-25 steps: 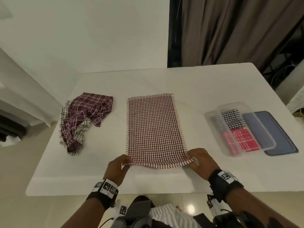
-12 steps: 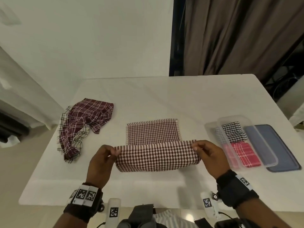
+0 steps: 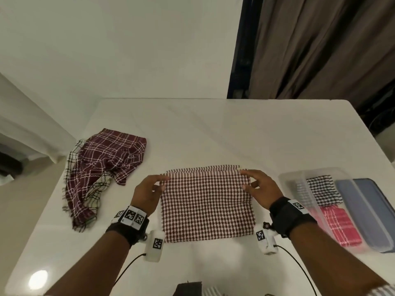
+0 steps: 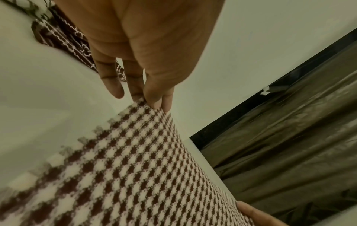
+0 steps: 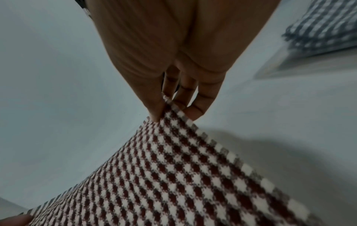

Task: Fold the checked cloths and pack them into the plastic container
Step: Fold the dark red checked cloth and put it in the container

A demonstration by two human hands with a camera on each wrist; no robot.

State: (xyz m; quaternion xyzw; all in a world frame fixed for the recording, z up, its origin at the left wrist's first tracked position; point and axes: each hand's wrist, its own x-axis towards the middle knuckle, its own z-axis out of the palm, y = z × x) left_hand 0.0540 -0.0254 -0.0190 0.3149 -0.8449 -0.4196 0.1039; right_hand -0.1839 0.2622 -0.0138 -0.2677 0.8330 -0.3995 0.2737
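Note:
A maroon-and-white checked cloth (image 3: 206,205) lies folded in half on the white table (image 3: 213,129), its two far edges nearly lined up. My left hand (image 3: 159,182) pinches its far left corner between thumb and fingers, as the left wrist view shows (image 4: 152,104). My right hand (image 3: 248,180) pinches the far right corner, seen close in the right wrist view (image 5: 166,110). A clear plastic container (image 3: 299,189) at the right holds a folded black-and-white cloth (image 3: 322,189) and a folded pink cloth (image 3: 339,225).
A crumpled heap of a maroon plaid cloth (image 3: 102,167) and a white cloth with dark lines (image 3: 73,159) lies at the left. A blue-grey lid (image 3: 372,210) lies beside the container at the table's right edge. Brown curtains (image 3: 320,45) hang behind.
Both hands carried the cloth's near edge up and away from me, laying it over the far edge. The cloth went from flat and full length to folded in half.

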